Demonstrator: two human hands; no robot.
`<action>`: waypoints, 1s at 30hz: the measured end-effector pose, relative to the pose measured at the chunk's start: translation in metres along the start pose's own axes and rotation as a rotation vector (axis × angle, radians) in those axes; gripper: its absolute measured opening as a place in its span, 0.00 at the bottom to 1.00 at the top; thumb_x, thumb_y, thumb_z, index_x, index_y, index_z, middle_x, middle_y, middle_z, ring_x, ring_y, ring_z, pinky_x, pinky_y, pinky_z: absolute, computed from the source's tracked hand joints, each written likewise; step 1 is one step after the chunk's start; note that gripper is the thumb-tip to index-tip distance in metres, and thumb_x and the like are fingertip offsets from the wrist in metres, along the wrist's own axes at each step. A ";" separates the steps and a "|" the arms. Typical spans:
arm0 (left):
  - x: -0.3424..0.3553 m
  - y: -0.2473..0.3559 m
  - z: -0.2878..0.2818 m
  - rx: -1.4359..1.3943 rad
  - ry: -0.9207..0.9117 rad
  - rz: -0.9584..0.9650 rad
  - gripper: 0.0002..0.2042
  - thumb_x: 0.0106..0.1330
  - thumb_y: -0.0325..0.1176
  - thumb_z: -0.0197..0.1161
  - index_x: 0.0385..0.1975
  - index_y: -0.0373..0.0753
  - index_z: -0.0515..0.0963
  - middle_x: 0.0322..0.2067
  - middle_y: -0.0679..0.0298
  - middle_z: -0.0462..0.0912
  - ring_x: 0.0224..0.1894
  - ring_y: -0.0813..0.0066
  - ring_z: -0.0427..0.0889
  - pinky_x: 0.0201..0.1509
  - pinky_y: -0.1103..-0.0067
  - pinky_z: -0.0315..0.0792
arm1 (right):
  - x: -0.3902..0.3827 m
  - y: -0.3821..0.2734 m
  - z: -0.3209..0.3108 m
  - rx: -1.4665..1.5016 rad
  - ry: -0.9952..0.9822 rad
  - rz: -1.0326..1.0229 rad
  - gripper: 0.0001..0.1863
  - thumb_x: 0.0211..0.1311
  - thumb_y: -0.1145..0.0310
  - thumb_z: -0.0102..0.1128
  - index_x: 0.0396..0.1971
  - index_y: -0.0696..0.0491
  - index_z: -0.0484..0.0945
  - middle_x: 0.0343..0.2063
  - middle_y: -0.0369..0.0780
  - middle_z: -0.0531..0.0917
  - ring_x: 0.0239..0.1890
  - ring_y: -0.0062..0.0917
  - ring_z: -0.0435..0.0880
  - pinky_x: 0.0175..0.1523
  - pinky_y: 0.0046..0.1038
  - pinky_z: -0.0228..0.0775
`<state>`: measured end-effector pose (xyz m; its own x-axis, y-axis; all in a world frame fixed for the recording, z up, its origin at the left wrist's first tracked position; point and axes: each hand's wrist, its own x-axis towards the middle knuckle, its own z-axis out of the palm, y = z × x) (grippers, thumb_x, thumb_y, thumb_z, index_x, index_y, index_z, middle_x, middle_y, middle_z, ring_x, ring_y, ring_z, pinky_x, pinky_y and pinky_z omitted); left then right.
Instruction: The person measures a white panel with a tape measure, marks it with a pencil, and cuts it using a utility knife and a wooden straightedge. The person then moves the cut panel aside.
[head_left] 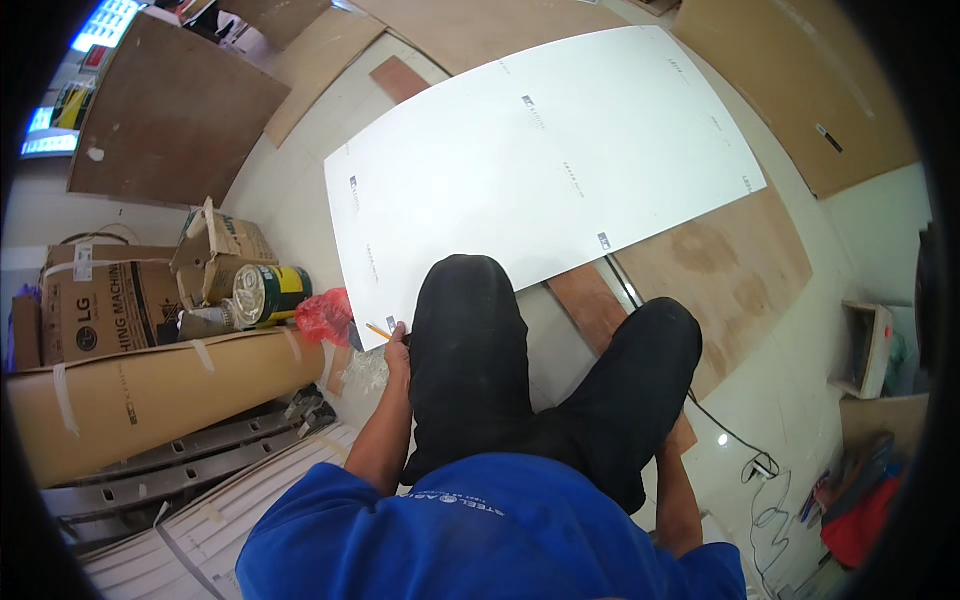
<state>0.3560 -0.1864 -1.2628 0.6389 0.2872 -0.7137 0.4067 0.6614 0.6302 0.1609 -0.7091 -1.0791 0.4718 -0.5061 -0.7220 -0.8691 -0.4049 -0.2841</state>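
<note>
1. The left hand [398,345] was at the near left corner of the white sheet [450,190], its fingers pinching a yellow pencil [377,331]; whether they also gripped the sheet could not be told.
2. The right forearm [680,510] ran beside the right leg [640,365]; the right hand was hidden behind it, its grip undetermined.
3. The white sheet lay flat ahead of the person, partly over brown boards [715,265] on the pale floor [780,440].
4. A red plastic bag [325,316] stood just beside the sheet's left edge, near a green-and-yellow tub [287,292].
</note>
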 end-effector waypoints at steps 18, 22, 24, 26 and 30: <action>-0.187 0.205 0.374 0.825 -0.315 1.038 0.14 0.57 0.33 0.66 0.14 0.32 0.75 0.14 0.68 0.73 0.18 0.82 0.69 0.22 0.77 0.62 | 0.100 -0.001 0.067 -0.056 0.118 -0.625 0.45 0.54 0.53 0.71 0.69 0.57 0.65 0.67 0.51 0.70 0.71 0.47 0.62 0.76 0.47 0.50; -0.208 0.191 0.458 1.112 -0.361 1.252 0.17 0.52 0.39 0.67 0.16 0.28 0.78 0.15 0.58 0.78 0.18 0.70 0.74 0.26 0.70 0.70 | 0.107 -0.015 0.071 -0.068 0.120 -0.713 0.46 0.53 0.52 0.72 0.69 0.57 0.65 0.66 0.50 0.70 0.71 0.47 0.63 0.76 0.46 0.50; -0.212 0.185 0.497 1.237 -0.375 1.325 0.16 0.52 0.41 0.68 0.20 0.30 0.82 0.18 0.54 0.82 0.22 0.60 0.80 0.31 0.66 0.75 | 0.114 -0.021 0.072 -0.069 0.108 -0.755 0.47 0.52 0.52 0.73 0.69 0.57 0.65 0.66 0.50 0.71 0.71 0.46 0.64 0.76 0.45 0.51; -0.214 0.180 0.540 1.391 -0.386 1.266 0.17 0.53 0.40 0.68 0.29 0.29 0.85 0.24 0.48 0.86 0.26 0.54 0.85 0.33 0.64 0.79 | 0.126 -0.027 0.072 -0.062 0.090 -0.804 0.47 0.51 0.52 0.74 0.69 0.57 0.65 0.66 0.50 0.71 0.71 0.46 0.64 0.76 0.45 0.51; -0.229 0.150 0.590 1.497 -0.421 1.313 0.18 0.54 0.42 0.69 0.31 0.29 0.86 0.29 0.49 0.88 0.32 0.54 0.87 0.38 0.65 0.81 | 0.163 -0.049 0.052 0.021 0.001 -0.942 0.48 0.49 0.52 0.75 0.69 0.58 0.66 0.66 0.50 0.71 0.71 0.45 0.65 0.76 0.44 0.52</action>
<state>0.6558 -0.5621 -0.8240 0.9288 -0.2719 0.2518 -0.3627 -0.8061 0.4676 0.2719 -0.7318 -1.2157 0.9818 0.0222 -0.1888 -0.1322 -0.6338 -0.7621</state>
